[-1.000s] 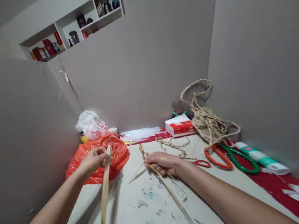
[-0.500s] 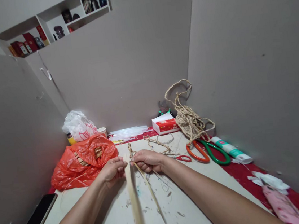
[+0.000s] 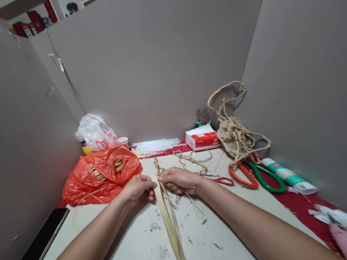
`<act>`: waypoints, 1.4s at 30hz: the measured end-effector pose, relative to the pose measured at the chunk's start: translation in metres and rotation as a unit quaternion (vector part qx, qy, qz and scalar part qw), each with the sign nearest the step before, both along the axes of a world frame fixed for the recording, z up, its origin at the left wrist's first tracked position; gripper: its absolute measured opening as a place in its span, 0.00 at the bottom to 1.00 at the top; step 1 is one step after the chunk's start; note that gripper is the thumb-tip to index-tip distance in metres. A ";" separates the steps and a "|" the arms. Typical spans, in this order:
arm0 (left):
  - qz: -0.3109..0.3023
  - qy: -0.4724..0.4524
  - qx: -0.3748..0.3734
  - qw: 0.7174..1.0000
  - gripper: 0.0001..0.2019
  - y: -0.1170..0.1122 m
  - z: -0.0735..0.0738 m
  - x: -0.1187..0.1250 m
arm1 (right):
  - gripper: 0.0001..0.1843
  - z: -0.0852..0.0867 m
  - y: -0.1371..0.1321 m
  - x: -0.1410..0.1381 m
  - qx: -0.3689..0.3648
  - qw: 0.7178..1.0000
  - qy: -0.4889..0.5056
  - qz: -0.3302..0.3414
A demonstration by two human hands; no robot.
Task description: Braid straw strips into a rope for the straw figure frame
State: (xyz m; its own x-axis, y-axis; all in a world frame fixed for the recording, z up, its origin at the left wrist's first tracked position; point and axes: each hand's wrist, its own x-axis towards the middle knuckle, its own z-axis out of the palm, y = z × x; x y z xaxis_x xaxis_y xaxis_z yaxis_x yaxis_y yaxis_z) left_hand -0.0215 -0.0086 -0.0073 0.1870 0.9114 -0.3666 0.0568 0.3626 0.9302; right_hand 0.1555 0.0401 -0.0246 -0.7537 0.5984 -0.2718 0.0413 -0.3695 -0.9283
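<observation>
A long pale plant-fibre strip runs from between my hands down toward the near edge of the table. My left hand pinches the strip's upper left side between thumb and forefinger. Close beside it, my right hand is closed at the lower end of a short twisted fibre cord, with fingertips against the strip's top. A narrower strand hangs below the right fingers alongside the wide strip. The right fingertips partly hide where cord and strands meet.
An orange plastic bag with bundled sticks lies left, near a phone. At the right are a coiled rope, scissors with red handles, larger orange and green handles, and a tissue pack. Fibre scraps dot the tabletop.
The view has tilted down and shifted left. My hands remain pinched close together at the cord. The wide strip has swung rightward below, and its lower part now meets the narrower strand.
</observation>
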 end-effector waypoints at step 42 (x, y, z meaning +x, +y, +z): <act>0.004 0.054 0.115 0.992 0.13 -0.001 -0.014 0.010 | 0.12 0.004 -0.011 -0.009 0.096 0.983 -0.102 -0.121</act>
